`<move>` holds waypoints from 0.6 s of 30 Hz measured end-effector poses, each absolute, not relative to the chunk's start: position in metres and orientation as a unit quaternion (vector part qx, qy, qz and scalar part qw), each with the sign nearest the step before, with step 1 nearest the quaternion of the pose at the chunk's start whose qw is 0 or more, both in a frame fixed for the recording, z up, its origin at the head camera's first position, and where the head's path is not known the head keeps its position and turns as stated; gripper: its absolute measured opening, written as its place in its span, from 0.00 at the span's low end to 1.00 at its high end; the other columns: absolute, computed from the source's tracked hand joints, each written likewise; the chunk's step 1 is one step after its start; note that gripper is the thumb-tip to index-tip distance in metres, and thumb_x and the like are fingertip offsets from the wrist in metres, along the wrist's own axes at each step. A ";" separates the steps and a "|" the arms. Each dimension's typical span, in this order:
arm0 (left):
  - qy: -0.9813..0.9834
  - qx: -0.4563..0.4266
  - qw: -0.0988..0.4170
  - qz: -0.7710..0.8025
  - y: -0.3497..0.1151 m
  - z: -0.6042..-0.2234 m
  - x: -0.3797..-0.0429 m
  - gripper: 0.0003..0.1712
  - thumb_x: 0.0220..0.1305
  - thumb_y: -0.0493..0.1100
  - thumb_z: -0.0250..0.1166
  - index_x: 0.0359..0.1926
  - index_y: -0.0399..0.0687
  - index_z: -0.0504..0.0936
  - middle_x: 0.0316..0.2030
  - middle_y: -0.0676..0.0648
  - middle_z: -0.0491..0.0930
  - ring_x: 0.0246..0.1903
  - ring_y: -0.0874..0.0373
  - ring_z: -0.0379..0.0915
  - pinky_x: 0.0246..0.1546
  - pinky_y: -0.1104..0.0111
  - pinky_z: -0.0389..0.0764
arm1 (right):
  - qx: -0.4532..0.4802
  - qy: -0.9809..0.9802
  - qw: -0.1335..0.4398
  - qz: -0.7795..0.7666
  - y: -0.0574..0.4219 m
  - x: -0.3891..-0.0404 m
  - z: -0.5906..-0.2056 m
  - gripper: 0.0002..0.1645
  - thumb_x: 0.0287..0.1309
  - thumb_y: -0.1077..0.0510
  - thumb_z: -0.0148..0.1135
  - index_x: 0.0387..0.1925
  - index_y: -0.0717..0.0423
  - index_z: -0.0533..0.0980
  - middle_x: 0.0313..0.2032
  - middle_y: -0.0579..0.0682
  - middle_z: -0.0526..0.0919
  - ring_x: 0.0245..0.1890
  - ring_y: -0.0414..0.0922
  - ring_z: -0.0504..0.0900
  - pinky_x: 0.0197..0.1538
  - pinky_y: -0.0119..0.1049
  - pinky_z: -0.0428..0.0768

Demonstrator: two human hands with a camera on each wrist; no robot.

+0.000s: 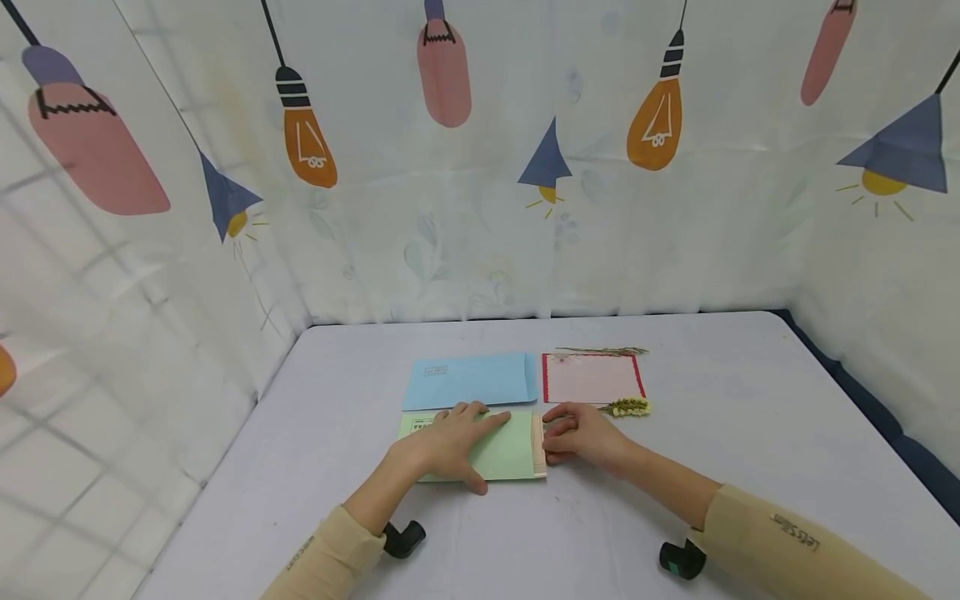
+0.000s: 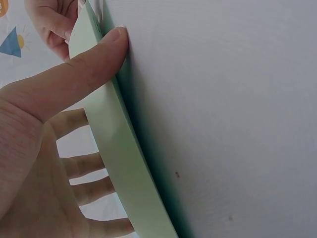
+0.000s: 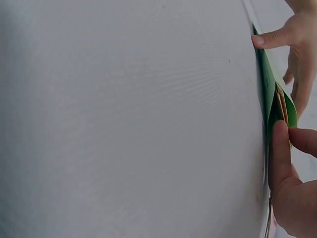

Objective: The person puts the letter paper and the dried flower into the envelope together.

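Observation:
A light green envelope (image 1: 513, 450) lies on the white table with its open end to the right. My left hand (image 1: 450, 439) rests on it, fingers spread, the thumb at its near edge. Cream folded paper (image 1: 537, 446) sticks out of the open end, and my right hand (image 1: 585, 435) pinches its outer edge between thumb and fingers. In the right wrist view the envelope's mouth (image 3: 278, 106) gapes around the paper. How far the paper reaches inside is hidden.
Beyond the green envelope lies a blue envelope (image 1: 472, 379). To its right is a red-bordered card (image 1: 592, 379), with a thin dried stem (image 1: 607, 351) along its far edge and a yellow dried flower sprig (image 1: 630, 407) at its near edge. Patterned curtains (image 1: 480, 208) surround the table.

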State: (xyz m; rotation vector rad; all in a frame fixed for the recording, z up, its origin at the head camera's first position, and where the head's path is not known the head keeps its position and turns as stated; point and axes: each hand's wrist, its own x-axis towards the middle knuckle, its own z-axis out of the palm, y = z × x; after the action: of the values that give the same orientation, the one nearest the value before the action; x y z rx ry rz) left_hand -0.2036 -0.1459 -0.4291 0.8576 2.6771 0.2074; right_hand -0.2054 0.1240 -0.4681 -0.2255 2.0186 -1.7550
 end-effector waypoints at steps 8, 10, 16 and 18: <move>0.937 0.302 0.158 0.074 -0.146 -0.429 -0.203 0.61 0.50 0.62 0.81 0.81 0.61 0.59 0.73 0.44 0.61 0.70 0.45 0.58 0.67 0.44 0.63 | -0.103 0.726 0.238 -0.637 0.118 -0.199 -0.463 0.27 0.65 0.66 0.67 0.61 0.73 0.69 0.40 0.58 0.85 0.38 0.51 0.88 0.45 0.44 0.86; 0.937 0.302 0.158 0.075 -0.147 -0.430 -0.204 0.61 0.50 0.62 0.81 0.81 0.62 0.59 0.72 0.45 0.61 0.70 0.46 0.58 0.67 0.44 0.63 | -0.109 0.726 0.237 -0.636 0.117 -0.198 -0.461 0.27 0.65 0.66 0.67 0.61 0.74 0.69 0.40 0.58 0.85 0.39 0.51 0.88 0.45 0.44 0.86; 0.937 0.302 0.158 0.074 -0.147 -0.431 -0.205 0.61 0.50 0.62 0.81 0.81 0.62 0.59 0.72 0.45 0.61 0.70 0.47 0.58 0.67 0.44 0.63 | -0.109 0.724 0.244 -0.635 0.115 -0.198 -0.462 0.27 0.65 0.66 0.67 0.61 0.74 0.69 0.40 0.58 0.87 0.39 0.52 0.89 0.46 0.43 0.86; 0.937 0.303 0.157 0.072 -0.147 -0.432 -0.205 0.61 0.50 0.63 0.81 0.81 0.63 0.58 0.72 0.45 0.61 0.70 0.47 0.58 0.67 0.44 0.63 | -0.106 0.724 0.246 -0.635 0.115 -0.198 -0.462 0.28 0.65 0.66 0.67 0.61 0.73 0.68 0.40 0.58 0.87 0.39 0.52 0.89 0.47 0.43 0.86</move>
State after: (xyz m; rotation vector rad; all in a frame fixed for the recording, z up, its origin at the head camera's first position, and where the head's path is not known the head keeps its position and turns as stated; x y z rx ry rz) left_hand -0.2049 -0.1466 -0.4318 0.8681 2.6807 0.2060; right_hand -0.1981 0.1149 -0.4621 -0.2903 1.9758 -1.7335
